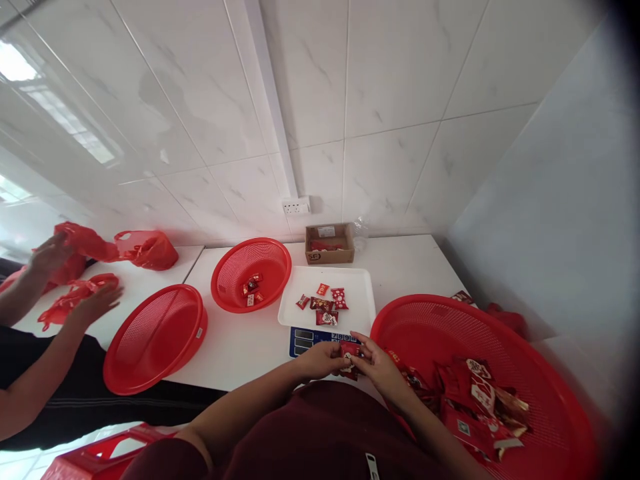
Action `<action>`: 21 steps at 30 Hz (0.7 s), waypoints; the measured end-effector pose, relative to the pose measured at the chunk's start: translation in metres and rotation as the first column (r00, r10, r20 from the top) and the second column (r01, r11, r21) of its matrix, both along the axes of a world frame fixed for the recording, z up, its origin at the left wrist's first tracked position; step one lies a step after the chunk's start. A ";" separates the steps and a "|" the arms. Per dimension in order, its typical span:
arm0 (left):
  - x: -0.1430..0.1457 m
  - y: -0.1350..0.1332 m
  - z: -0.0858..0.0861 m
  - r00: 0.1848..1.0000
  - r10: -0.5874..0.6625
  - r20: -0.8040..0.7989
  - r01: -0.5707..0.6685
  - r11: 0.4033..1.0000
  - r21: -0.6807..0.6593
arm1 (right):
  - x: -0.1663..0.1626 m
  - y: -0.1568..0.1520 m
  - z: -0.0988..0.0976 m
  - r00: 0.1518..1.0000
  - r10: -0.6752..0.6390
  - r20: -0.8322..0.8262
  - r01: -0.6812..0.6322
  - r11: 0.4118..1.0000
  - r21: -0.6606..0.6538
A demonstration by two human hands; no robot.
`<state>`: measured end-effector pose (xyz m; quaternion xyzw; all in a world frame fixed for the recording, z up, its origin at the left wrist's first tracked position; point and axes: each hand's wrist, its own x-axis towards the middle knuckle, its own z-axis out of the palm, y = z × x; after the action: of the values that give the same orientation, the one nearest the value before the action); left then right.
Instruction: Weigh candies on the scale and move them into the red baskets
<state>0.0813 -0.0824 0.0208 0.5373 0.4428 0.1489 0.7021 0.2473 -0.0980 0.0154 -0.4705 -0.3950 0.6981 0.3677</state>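
Note:
Close to my body, my left hand [323, 361] and my right hand [377, 365] both pinch a small red wrapped packet [350, 349]. The fingers of both hands cover part of it. Just beyond them is a blue scale [303, 339] with a keypad, partly hidden by my hands. On its white tray [295, 315] lie several wrapped packets, among them a brown-red one [323, 305], a dotted red one [339, 298] and a small orange-red one [323, 289]. To the right, a large red basket [400, 313] holds a heap of red packets [480, 393].
A red basket [230, 277] with a few packets stands left of the tray, and another red basket [195, 340] nearer. A cardboard box [330, 256] sits by the wall. At far left, a co-worker's hands [95, 303] handle red plastic bags [150, 251]. A red stool [100, 460] stands below.

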 end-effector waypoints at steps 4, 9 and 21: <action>0.000 0.005 0.003 0.991 0.123 0.045 -0.122 0.992 -0.021 | 0.005 0.001 -0.011 1.000 -0.013 0.025 0.013 1.000 -0.002; -0.011 0.028 0.022 0.899 0.438 0.019 -0.438 0.894 0.091 | 0.020 0.004 -0.033 0.973 -0.138 0.185 0.132 0.990 0.045; -0.059 0.044 0.001 0.797 0.479 -0.369 -0.494 0.868 0.061 | 0.024 0.003 -0.058 0.938 -0.192 0.290 0.133 0.968 0.212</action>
<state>0.0221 -0.0382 0.0214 0.4102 0.6933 0.2109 0.5537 0.2716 -0.0946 -0.0429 -0.5678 -0.4716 0.5426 0.4010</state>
